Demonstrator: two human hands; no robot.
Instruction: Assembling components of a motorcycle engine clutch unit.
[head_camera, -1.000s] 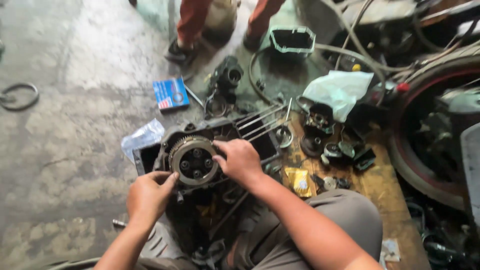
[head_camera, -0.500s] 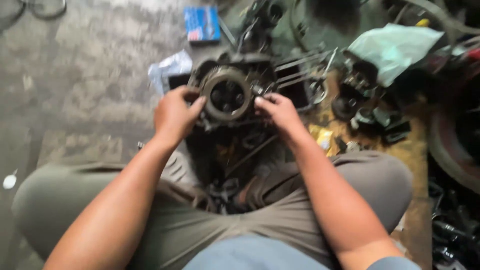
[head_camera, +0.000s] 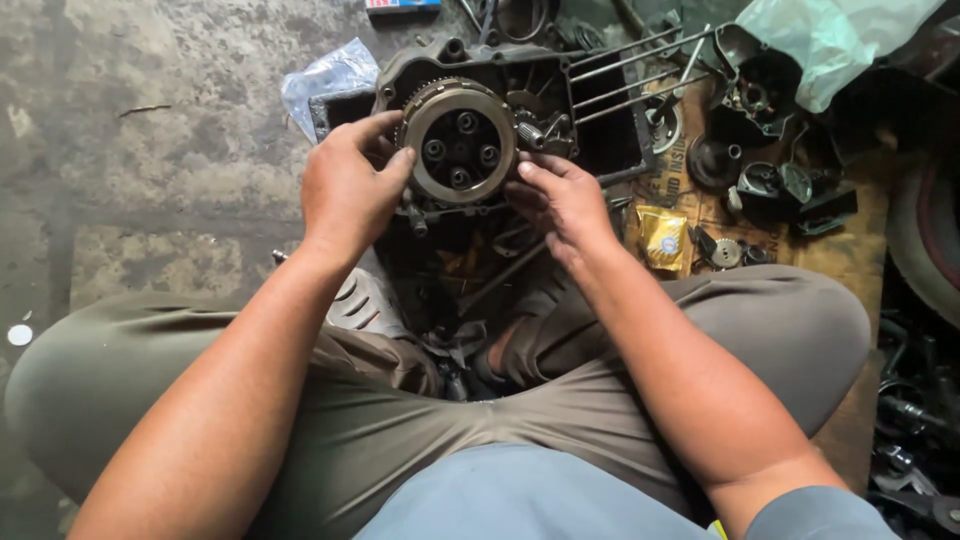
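The clutch (head_camera: 459, 142), a round toothed drum with a ring of bolt holes around a dark hub, sits in the open side of the engine case (head_camera: 520, 110), which rests on the floor (head_camera: 150, 150) between the person's knees. It lies between the two hands, with the left hand (head_camera: 345, 195) against its left rim and the right hand (head_camera: 562, 200) at its lower right edge. The left fingers (head_camera: 385, 125) are curled about half open: the index arches over the upper left of the rim and the thumb presses the lower left, so the drum's edge is pinched loosely between them. The right fingers (head_camera: 535, 170) are nearly straight and close together, their tips touching the case just beside the drum's lower right rim; whether they grip anything cannot be told, and they look to be pressing rather than clasping. Long studs (head_camera: 640, 65) stick out from the case toward the right. Behind the case lies a clear plastic bag (head_camera: 325, 80) on the left. To the right, on cardboard (head_camera: 860, 250), lie a small yellow packet (head_camera: 663, 238), a small gear (head_camera: 727, 253) and a cluster of dark engine parts (head_camera: 770, 180), with a pale green bag (head_camera: 830, 40) above them.
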